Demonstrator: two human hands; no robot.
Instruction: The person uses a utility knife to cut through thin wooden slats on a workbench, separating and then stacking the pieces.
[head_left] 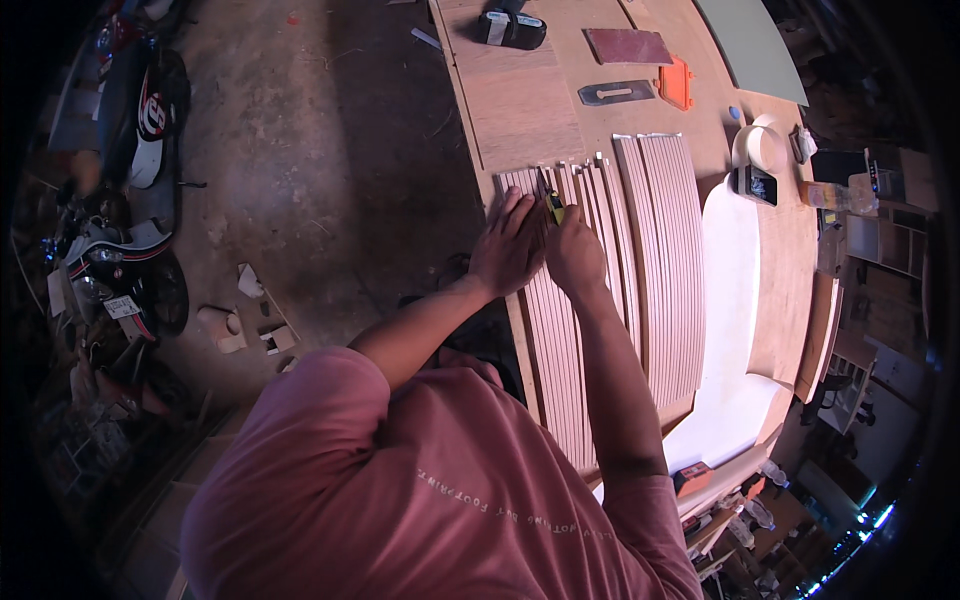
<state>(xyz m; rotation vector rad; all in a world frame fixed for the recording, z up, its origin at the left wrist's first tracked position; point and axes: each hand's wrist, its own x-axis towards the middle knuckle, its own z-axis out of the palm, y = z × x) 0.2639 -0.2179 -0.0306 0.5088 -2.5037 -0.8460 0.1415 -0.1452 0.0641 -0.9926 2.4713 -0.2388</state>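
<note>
A person in a faded red shirt leans over a workbench, both bare forearms stretched forward. The left arm bends outward at the elbow; its hand lies flat, palm down, fingers extended, pressing on a row of narrow wooden strips along the bench's near-left edge. Just beside it, the right hand is clenched around a yellow-and-black cutter, the forearm running over the strips. From here I cannot tell whether the blade touches wood. A wider grooved bundle lies to the right.
</note>
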